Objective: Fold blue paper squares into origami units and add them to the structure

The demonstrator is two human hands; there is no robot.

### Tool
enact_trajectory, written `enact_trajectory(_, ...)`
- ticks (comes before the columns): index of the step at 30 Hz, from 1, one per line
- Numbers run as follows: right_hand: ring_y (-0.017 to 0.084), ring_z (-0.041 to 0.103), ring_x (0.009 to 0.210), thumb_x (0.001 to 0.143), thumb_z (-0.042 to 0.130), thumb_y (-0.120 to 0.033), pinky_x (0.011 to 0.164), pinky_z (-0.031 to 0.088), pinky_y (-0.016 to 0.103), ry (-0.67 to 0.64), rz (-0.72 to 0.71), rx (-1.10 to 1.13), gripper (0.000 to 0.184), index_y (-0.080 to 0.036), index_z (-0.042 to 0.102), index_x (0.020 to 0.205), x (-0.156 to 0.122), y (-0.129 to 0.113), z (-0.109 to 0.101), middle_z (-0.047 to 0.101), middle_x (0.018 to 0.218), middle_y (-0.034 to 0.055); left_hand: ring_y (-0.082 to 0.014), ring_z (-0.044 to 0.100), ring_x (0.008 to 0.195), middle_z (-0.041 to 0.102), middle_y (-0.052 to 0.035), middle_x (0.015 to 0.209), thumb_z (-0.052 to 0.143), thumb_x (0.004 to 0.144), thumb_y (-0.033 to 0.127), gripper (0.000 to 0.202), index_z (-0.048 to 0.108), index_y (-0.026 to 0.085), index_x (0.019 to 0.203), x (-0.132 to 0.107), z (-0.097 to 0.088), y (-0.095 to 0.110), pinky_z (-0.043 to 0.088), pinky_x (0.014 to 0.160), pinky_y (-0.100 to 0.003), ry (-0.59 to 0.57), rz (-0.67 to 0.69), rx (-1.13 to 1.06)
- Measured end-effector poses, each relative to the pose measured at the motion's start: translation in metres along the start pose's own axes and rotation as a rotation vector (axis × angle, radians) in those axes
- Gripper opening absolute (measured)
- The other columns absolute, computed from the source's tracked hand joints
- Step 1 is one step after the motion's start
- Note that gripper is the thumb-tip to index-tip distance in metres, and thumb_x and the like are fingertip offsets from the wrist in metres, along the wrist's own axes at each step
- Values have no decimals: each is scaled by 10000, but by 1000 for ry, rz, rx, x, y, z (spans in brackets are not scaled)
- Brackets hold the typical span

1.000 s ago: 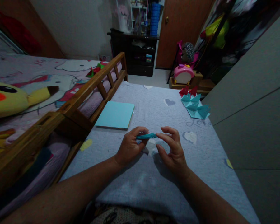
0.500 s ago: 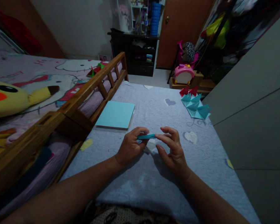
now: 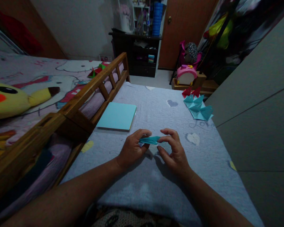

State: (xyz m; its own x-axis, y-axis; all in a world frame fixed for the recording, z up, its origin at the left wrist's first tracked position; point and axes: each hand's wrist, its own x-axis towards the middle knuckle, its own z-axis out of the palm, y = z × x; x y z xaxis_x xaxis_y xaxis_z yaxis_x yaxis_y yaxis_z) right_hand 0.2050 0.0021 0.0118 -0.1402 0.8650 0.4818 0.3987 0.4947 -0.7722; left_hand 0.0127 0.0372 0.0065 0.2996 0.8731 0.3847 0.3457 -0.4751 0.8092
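Note:
My left hand [image 3: 134,145] is closed on a folded piece of turquoise paper [image 3: 151,140], pinching its left end between thumb and fingers. The paper is held above the bedsheet, a narrow shape with its layers slightly fanned. At its right end, a fingertip of my right hand [image 3: 174,149] touches the fold. That hand's thumb is lowered and its fingers are apart. Beyond my left hand lies a flat stack of square turquoise paper [image 3: 118,116]. Folded turquoise paper pieces [image 3: 198,108] with pointed tips rest at the bed's far right, with red folded paper [image 3: 190,92] behind them.
A wooden bed rail [image 3: 92,91] runs along the left, with another bed and a yellow plush toy [image 3: 11,99] past it. A pale cabinet [image 3: 257,126] stands close on the right. A dark shelf unit [image 3: 134,53] and a pink toy case [image 3: 186,75] are farther back.
The folded paper has tilted and fanned, showing more of its face. My right hand's thumb has risen a little toward its fingers; the left hand keeps its hold.

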Motion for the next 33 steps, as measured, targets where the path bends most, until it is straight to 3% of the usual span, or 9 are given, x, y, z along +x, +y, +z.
enact_trajectory(3,252,540,1179,880,590,-115,1009,452,470,13,21,-7,237,-280,606,1050,1,5,3,543,1196,66,-164,681,874,672,-22,1036,649,861,143,309,549,232,1140,-3,2,-1,574,811,-314,2,18,-19)
enact_trajectory(7,216,585,1047,911,569,-114,922,474,395,19,27,28,168,-254,619,988,3,8,4,577,1064,48,-234,610,1186,586,-105,1277,640,887,137,378,476,245,1211,-6,1,-1,554,932,-371,23,118,-70)
enact_trajectory(11,194,594,956,915,566,-109,848,480,351,11,13,37,151,-245,620,948,5,5,3,588,1000,34,-253,543,1267,543,-101,1317,640,889,107,259,576,238,1103,-4,-5,3,545,961,-399,-53,187,1)
enact_trajectory(14,182,592,933,897,573,-84,824,481,331,7,-14,34,173,-245,621,937,5,4,4,583,989,26,-238,577,1206,569,-86,1265,657,885,112,162,654,217,1008,-2,-8,3,557,935,-380,-93,183,18)
enact_trajectory(24,159,593,917,882,582,-74,784,503,299,-11,5,176,286,-287,643,1063,3,4,4,580,1024,18,-148,646,849,667,-38,939,643,862,89,158,736,200,926,5,-7,1,540,719,-262,-93,183,-60)
enact_trajectory(28,180,611,979,851,612,-117,811,524,322,77,209,398,426,-313,570,1227,0,4,2,620,1094,28,-141,640,809,663,-42,935,653,846,93,133,731,190,892,5,-8,0,523,672,-248,-58,145,-74)
enact_trajectory(33,124,578,664,832,661,-275,584,497,250,141,628,647,159,-227,655,983,5,4,-3,646,859,7,-141,635,782,661,-36,911,678,849,119,99,728,191,894,4,-8,-3,519,675,-255,-30,122,-83)
